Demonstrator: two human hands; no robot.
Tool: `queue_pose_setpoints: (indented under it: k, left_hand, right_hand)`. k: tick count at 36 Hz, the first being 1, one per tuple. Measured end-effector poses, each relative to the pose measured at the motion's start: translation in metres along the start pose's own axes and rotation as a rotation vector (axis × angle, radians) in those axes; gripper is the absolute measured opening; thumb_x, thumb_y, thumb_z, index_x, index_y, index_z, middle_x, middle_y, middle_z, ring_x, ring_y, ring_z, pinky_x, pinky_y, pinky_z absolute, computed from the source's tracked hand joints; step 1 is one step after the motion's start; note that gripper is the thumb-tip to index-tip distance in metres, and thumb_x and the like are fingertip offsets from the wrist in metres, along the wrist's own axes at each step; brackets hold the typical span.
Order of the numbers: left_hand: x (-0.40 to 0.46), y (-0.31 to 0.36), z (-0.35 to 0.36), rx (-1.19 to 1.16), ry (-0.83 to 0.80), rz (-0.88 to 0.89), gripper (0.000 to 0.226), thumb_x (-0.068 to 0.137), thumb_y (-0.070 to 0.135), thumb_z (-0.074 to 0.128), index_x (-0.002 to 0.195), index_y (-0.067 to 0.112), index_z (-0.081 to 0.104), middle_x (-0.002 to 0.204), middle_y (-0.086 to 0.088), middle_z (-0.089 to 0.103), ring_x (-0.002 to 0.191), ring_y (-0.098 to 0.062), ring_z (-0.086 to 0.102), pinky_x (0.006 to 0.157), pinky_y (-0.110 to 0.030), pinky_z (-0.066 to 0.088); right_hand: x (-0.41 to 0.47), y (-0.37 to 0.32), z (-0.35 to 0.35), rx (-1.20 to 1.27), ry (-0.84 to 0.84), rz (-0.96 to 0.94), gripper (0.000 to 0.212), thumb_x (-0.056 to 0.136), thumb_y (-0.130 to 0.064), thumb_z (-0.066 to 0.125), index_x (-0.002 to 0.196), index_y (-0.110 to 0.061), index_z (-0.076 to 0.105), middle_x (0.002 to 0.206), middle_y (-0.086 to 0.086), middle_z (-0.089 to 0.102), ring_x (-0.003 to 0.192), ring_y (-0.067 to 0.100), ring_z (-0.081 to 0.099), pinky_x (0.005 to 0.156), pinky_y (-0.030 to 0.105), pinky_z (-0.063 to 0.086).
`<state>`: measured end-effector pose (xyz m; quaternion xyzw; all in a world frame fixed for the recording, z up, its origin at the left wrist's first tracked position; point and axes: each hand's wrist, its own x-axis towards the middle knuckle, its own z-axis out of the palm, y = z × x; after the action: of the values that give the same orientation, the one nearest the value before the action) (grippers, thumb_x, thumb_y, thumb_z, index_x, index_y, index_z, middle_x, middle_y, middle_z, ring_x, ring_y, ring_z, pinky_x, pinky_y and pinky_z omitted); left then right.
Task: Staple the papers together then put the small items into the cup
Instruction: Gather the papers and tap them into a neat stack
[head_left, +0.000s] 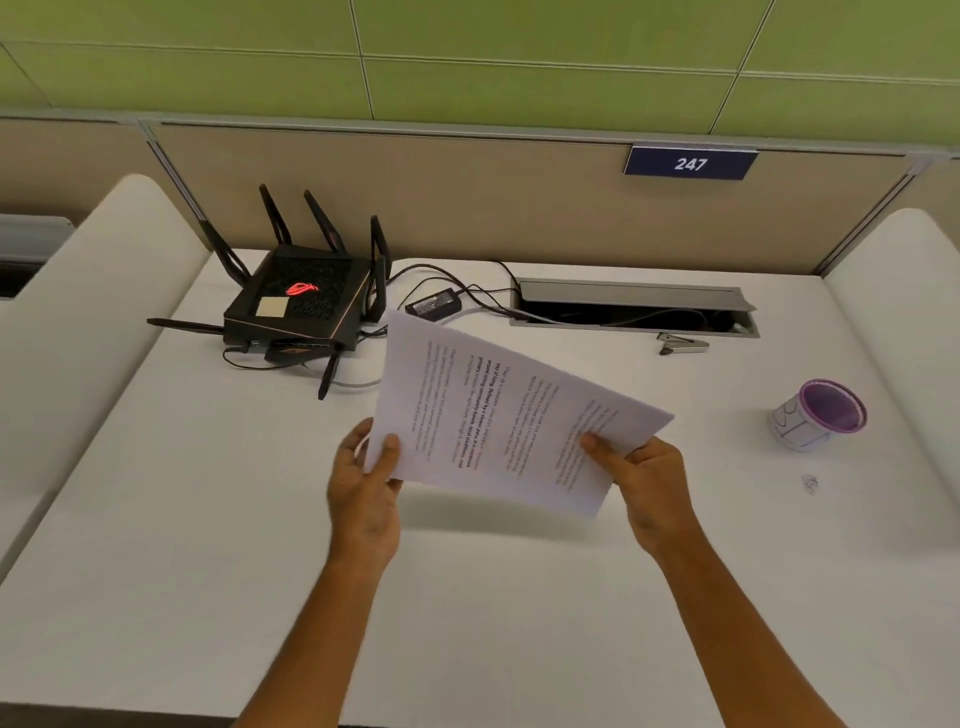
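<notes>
A stack of printed white papers (498, 410) is held above the white desk (208, 519), tilted and turned sideways. My left hand (366, 488) pinches its left corner, thumb on top. My right hand (649, 483) grips its right edge, thumb on the page. A grey stapler (683, 344) lies at the back right, beside the cable slot. A white cup with a purple rim and inside (818, 415) stands to the right, well apart from my hands. A tiny item (809, 483) lies on the desk in front of the cup; it is too small to identify.
A black router with several antennas (296, 306) sits at the back left, with a power brick (434, 304) and cables beside it. An open cable slot (634, 306) runs along the back. White curved dividers flank the desk on both sides.
</notes>
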<state>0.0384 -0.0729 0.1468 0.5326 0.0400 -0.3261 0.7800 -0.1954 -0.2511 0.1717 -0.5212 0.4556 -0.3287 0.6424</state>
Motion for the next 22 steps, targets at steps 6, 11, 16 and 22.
queue_pose_setpoints:
  k: [6, 11, 16, 22]
  left_hand:
    - [0.015, 0.026, -0.013, 0.406, -0.158, 0.091, 0.037, 0.093, 0.005, 0.079, 0.122, 0.025, 0.067, 0.116, 0.000, 0.082, 0.109, -0.021, 0.079, 0.092, -0.034, 0.066]
    - [0.016, 0.029, -0.001, 0.503, -0.246, 0.146, 0.035, 0.089, 0.008, 0.083, 0.120, 0.021, 0.070, 0.110, 0.005, 0.083, 0.104, -0.014, 0.079, 0.084, -0.027, 0.066]
    - [0.012, 0.006, -0.004, 0.508, -0.200, 0.070, 0.028, 0.087, 0.009, 0.086, 0.109, 0.022, 0.074, 0.099, 0.007, 0.084, 0.097, -0.013, 0.080, 0.078, -0.022, 0.064]
    - [0.006, -0.019, -0.017, 0.664, -0.240, 0.016, 0.019, 0.088, 0.007, 0.086, 0.098, 0.021, 0.077, 0.091, 0.006, 0.082, 0.094, -0.022, 0.075, 0.075, -0.024, 0.061]
  right_hand:
    - [0.009, -0.010, -0.017, -0.161, -0.051, -0.061, 0.005, 0.089, -0.011, 0.080, 0.094, -0.010, 0.080, 0.093, -0.001, 0.082, 0.085, 0.024, 0.078, 0.072, 0.029, 0.064]
    - [0.008, -0.014, -0.020, -0.253, -0.156, -0.128, 0.011, 0.092, -0.010, 0.077, 0.099, -0.018, 0.081, 0.095, -0.004, 0.082, 0.086, 0.015, 0.077, 0.078, 0.026, 0.063]
    - [0.010, 0.013, -0.022, -0.264, -0.098, -0.052, 0.016, 0.087, -0.010, 0.082, 0.095, -0.022, 0.079, 0.089, -0.013, 0.082, 0.084, 0.009, 0.078, 0.071, 0.018, 0.059]
    - [0.005, 0.048, -0.029, -0.320, -0.084, 0.040, 0.025, 0.084, -0.010, 0.085, 0.104, -0.024, 0.079, 0.095, -0.012, 0.082, 0.087, 0.007, 0.077, 0.073, 0.017, 0.060]
